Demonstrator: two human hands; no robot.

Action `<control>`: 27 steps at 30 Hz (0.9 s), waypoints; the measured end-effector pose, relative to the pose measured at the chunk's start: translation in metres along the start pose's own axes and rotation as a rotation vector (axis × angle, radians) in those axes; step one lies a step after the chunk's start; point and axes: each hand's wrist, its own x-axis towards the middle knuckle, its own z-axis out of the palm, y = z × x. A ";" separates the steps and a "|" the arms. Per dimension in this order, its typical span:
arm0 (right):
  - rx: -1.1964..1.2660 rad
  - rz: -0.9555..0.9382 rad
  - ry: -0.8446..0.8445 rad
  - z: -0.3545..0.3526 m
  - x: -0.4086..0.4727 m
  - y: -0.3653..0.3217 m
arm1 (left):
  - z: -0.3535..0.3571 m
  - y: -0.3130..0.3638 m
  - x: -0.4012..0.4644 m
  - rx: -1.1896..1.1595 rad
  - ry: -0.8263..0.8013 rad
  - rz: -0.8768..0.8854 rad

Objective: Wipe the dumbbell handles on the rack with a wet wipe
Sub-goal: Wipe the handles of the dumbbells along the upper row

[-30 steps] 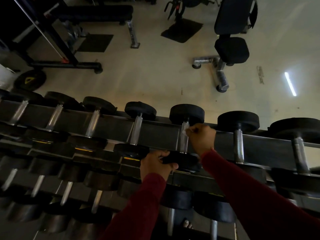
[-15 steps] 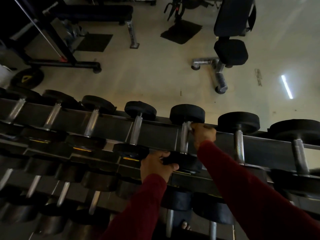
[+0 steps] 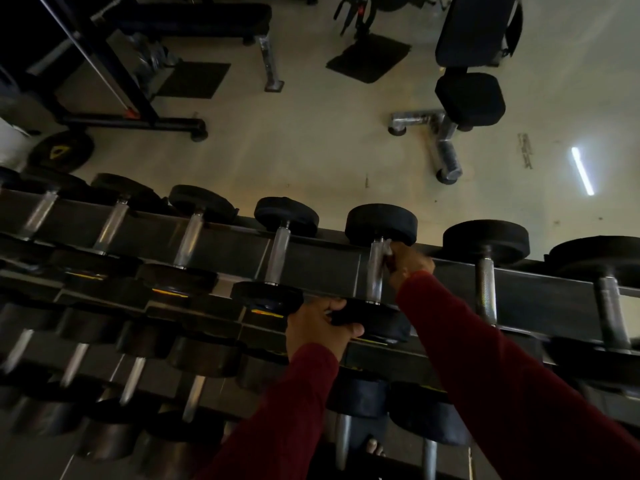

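Dumbbell [image 3: 375,271] sits on the top shelf of the rack [image 3: 322,258]. Right hand [image 3: 408,263] pinches what looks like a white wipe [image 3: 387,249] against its handle. Left hand [image 3: 317,327] grips the near black end.

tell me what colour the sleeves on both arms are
Dark red long sleeves, clearest in the head view.

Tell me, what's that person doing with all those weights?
A person is cleaning dumbbells on a rack. The right hand presses a white wipe against the top of one dumbbell's metal handle. The left hand grips that dumbbell's near black end, probably to keep it steady. The other dumbbells sit in their slots, untouched right now.
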 end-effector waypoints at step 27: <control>-0.687 -0.904 0.329 0.027 -0.017 0.022 | -0.002 0.001 0.001 0.039 -0.022 -0.038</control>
